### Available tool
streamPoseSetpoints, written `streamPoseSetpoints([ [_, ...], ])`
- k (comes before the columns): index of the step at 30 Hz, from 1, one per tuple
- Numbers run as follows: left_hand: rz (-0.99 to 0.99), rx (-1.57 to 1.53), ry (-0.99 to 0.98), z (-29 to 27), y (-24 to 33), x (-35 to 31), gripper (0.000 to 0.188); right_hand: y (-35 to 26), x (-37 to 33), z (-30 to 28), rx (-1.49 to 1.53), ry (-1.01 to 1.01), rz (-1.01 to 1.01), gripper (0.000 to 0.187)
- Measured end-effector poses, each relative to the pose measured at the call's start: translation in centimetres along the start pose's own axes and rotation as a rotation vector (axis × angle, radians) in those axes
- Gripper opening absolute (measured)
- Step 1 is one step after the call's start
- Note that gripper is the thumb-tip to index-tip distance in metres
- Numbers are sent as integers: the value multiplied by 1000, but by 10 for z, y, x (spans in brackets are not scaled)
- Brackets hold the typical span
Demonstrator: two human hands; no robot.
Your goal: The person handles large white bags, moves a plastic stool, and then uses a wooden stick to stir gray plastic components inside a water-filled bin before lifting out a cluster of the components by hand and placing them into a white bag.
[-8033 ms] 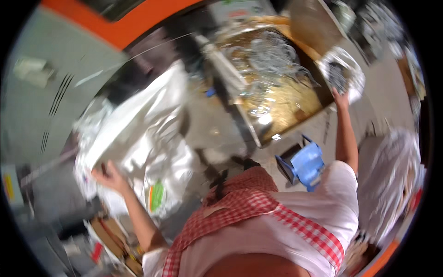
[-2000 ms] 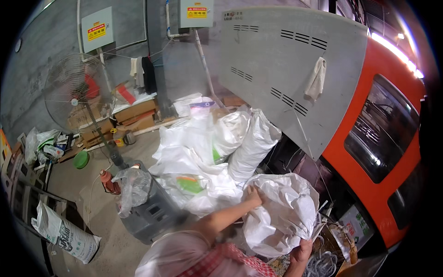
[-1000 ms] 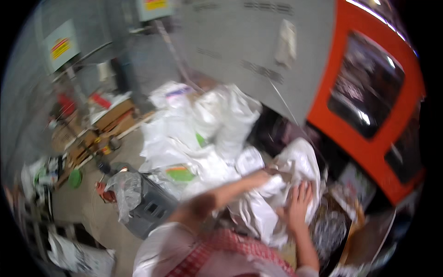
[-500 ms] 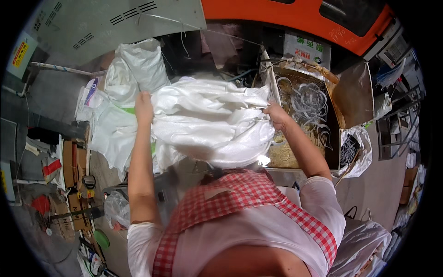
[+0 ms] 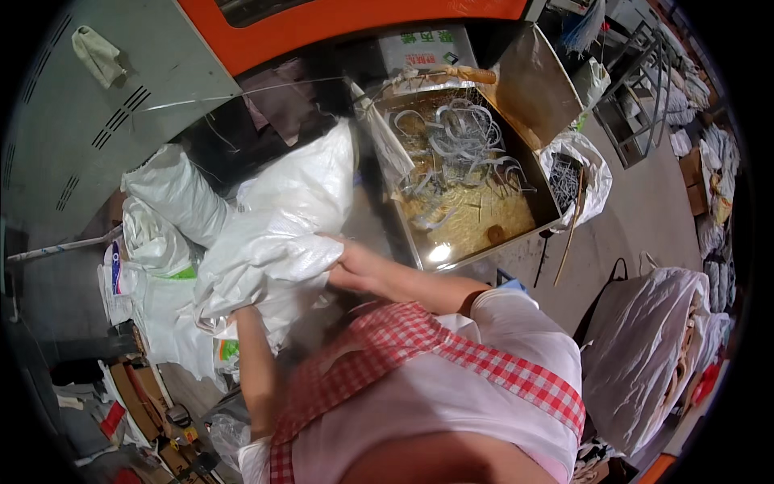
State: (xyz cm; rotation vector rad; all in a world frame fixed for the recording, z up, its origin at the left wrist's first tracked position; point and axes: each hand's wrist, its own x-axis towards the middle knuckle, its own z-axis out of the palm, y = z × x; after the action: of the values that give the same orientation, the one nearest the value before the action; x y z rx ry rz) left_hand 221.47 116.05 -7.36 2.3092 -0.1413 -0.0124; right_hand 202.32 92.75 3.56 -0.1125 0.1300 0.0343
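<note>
A big white woven sack (image 5: 278,222) hangs crumpled in front of me, held by both hands. My left hand (image 5: 242,310) grips its lower edge, mostly hidden by the cloth. My right hand (image 5: 345,262) is closed on the sack's right side, close to my chest. Just to the right of the sack stands a brown tray (image 5: 516,230) with curved grey metal pieces (image 5: 459,145) lying on yellowish sawdust.
More white sacks (image 5: 165,210) are piled at the left. A grey machine panel (image 5: 105,105) with an orange edge (image 5: 363,20) is behind. A filled clear bag (image 5: 645,347) stands at the right, a smaller bag of dark parts (image 5: 576,173) beside the tray. Cardboard boxes (image 5: 141,403) lie lower left.
The sack, spread wide between my raised arms half a second ago, is now bunched and lower at my left. My right hand has come in toward my chest.
</note>
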Motion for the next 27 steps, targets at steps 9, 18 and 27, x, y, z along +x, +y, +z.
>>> streamPoseSetpoints([
  [9,101,295,-3,-40,23,41,46,-52,-49,-12,-2328,381,112,99],
  [18,566,246,-886,-16,222,-48,47,-48,56,-109,-1495,330,-513,72],
  [27,911,643,-153,-54,150,-32,59,-193,34,-131,-1059,631,-123,34],
])
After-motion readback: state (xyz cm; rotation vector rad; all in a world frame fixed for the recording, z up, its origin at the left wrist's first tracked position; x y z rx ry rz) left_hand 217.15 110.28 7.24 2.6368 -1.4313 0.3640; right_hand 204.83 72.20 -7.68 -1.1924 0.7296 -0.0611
